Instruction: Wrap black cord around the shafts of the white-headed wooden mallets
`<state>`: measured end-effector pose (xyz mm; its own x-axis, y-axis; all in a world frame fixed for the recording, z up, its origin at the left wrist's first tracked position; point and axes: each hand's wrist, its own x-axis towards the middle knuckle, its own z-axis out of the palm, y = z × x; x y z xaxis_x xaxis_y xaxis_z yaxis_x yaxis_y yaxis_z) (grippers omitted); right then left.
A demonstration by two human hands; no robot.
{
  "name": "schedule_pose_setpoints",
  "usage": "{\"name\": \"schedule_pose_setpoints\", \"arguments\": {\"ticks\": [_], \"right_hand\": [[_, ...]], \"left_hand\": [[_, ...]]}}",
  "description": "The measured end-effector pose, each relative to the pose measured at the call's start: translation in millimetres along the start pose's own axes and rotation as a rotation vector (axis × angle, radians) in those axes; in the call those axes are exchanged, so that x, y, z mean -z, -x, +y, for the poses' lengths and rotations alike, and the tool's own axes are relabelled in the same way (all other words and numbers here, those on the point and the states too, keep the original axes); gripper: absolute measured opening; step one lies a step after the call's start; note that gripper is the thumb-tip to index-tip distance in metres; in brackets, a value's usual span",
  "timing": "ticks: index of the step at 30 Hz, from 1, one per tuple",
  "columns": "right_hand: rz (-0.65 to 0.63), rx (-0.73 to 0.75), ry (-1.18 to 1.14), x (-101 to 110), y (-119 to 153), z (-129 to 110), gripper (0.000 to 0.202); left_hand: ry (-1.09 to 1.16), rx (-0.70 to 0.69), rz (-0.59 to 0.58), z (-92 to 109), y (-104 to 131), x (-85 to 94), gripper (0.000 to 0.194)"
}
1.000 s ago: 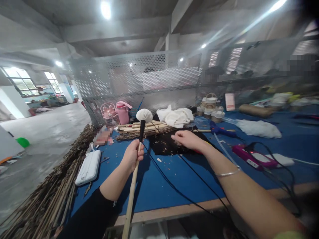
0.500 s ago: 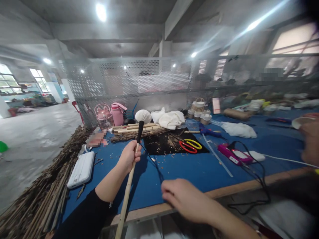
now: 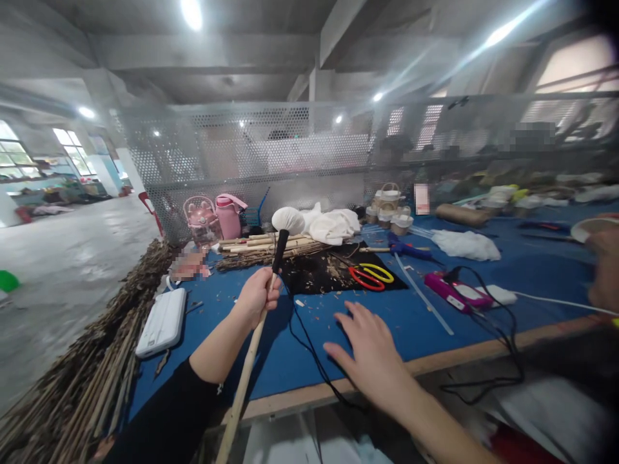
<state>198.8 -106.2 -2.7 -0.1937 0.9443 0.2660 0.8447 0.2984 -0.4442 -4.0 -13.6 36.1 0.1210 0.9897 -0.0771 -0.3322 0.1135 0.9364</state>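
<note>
My left hand (image 3: 260,298) is wrapped round a pale wooden stick (image 3: 245,380) near its upper end, just below a black wrapped section (image 3: 280,250). Behind the tip of the stick sits a round white bundle (image 3: 289,220). A thin black cord (image 3: 309,345) hangs from the black section, runs over the blue table and drops past its front edge. My right hand (image 3: 365,345) is over the table near that edge, fingers spread, with nothing in it. Beyond it, scissors (image 3: 370,277) with red and yellow handles lie on a black cloth (image 3: 314,274).
A white power bank (image 3: 162,322) and dry stalks (image 3: 97,361) are at the left. Pink bottle (image 3: 229,218), bundled sticks (image 3: 261,248), blue glue gun (image 3: 406,250) and magenta device (image 3: 454,293) are on the table (image 3: 290,380). Another person's hand (image 3: 604,270) is at the right edge.
My right hand has let go of the black cord, opened and moved forward. The cord now hangs loose across the table. My left hand still grips the stick, its tip slightly further right.
</note>
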Motion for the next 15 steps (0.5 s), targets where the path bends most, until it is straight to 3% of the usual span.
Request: {"name": "schedule_pose_setpoints", "arguments": {"ticks": [2, 4, 6, 9, 12, 15], "right_hand": [[-0.103, 0.140, -0.062, -11.5, 24.4, -4.8, 0.044], [-0.232, 0.302, -0.230, -8.4, 40.6, -12.9, 0.044], [-0.185, 0.260, -0.411, 4.4, 37.6, -20.2, 0.044], [-0.035, 0.023, -0.764, 18.0, -8.3, -23.8, 0.043], [-0.013, -0.182, -1.060, 7.2, -78.3, -21.6, 0.044], [-0.215, -0.291, -1.201, -16.5, -131.8, -22.4, 0.034]], "left_hand": [[0.004, 0.005, -0.001, -0.1, 0.7, -0.1, 0.012], [0.008, 0.014, -0.002, 0.0, 1.7, -0.3, 0.012], [0.015, 0.031, -0.010, 0.0, 3.4, -1.5, 0.013], [0.002, 0.047, -0.019, -1.7, 7.3, -7.1, 0.012], [-0.084, 0.036, 0.016, -7.1, 10.6, -15.0, 0.012], [-0.192, -0.007, 0.075, -15.1, 9.8, -19.1, 0.013]]}}
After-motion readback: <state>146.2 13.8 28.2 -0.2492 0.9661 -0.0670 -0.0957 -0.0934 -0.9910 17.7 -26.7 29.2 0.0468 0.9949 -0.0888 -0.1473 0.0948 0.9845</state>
